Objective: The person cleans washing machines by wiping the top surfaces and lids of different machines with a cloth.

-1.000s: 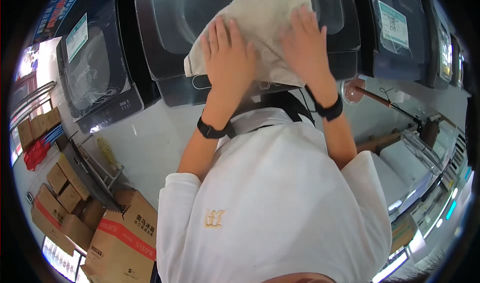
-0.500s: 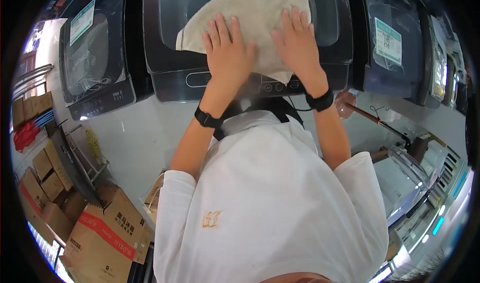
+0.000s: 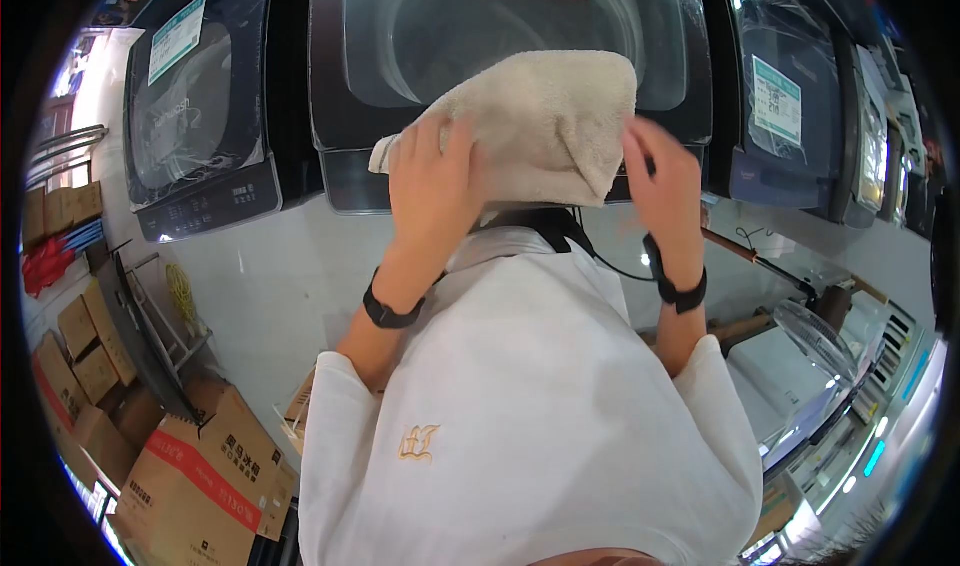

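Observation:
A beige towel point(image 3: 540, 116) lies folded and bunched over the front edge of a dark top-loading washing machine point(image 3: 330, 96). My left hand point(image 3: 435, 181) rests on the towel's left part, fingers spread over the cloth. Beside the towel's right edge is my right hand point(image 3: 668, 181), somewhat smeared by motion. Its thumb and fingers curve with a gap between them, and no cloth shows in that gap. Most of the machine's control panel is covered by the towel. Each wrist wears a black band.
Dark washing machines stand to the left point(image 3: 195, 116) and right point(image 3: 790, 116), bearing paper labels. Cardboard boxes point(image 3: 200, 476) are stacked at lower left near a metal rack point(image 3: 175, 316). A glass-lidded appliance point(image 3: 790, 356) stands at lower right. A black cable point(image 3: 620, 268) hangs by my waist.
The towel has slid toward me and folded, uncovering the glass lid. My left hand has come back with it. My right hand has moved off the cloth's top to its right edge.

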Available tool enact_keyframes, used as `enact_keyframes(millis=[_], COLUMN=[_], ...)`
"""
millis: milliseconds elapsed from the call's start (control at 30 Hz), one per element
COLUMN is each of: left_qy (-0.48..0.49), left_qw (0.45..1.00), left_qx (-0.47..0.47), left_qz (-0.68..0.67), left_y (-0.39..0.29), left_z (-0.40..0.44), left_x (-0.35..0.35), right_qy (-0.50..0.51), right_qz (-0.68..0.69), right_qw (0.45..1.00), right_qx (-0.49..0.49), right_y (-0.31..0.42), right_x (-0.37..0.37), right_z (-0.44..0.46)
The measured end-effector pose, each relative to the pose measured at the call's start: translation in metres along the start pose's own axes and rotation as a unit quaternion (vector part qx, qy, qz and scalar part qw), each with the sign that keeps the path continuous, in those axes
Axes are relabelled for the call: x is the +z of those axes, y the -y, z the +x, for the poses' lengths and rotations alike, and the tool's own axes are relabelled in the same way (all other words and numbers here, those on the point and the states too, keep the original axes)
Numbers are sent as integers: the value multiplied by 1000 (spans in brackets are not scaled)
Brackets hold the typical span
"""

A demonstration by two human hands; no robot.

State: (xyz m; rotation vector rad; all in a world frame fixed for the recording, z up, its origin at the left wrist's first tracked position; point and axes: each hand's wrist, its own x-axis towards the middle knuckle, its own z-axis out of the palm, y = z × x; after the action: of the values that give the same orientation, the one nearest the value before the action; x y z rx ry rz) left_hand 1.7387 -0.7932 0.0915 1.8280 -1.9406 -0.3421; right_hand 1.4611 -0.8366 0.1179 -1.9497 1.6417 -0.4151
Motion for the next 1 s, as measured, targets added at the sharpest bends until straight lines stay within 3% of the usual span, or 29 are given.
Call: enact_keyframes(millis=[33,133,233,333,433,533,600,700,833,1000], left_qy=[-87,-163,-81,-42,-116,-29,-11,-37,-72,-51], left_qw=[995,978,989,988,965,963,963,970,994,996], left_qx=[37,64,120,144,234,268,265,213,39,66], left_qz=[14,118,30,33,20,-23,-59,-112,-72,-26], left_y=[4,17,35,31,27,40,50,65,46,34], left_z=[9,29,34,20,0,-28,-45,-48,-26,-20], left_x=[3,21,40,32,20,24,27,32,25,33], right_qy=[-70,-197,-213,-219,-200,-144,-95,-173,-236,-232], right_qz=[-8,-144,-234,-199,-59,-74,-44,-10,-48,-102], right_qw=[997,953,934,940,954,967,980,970,960,955], right_qx=[-43,-178,-165,-169,-215,-195,-166,-172,-141,-156], right_y=[-2,-4,-11,-9,-9,-13,-23,-26,18,14], right_x=[2,21,59,66,64,67,71,62,39,62], right_z=[13,55,71,57,20,-32,-55,-53,-3,64])
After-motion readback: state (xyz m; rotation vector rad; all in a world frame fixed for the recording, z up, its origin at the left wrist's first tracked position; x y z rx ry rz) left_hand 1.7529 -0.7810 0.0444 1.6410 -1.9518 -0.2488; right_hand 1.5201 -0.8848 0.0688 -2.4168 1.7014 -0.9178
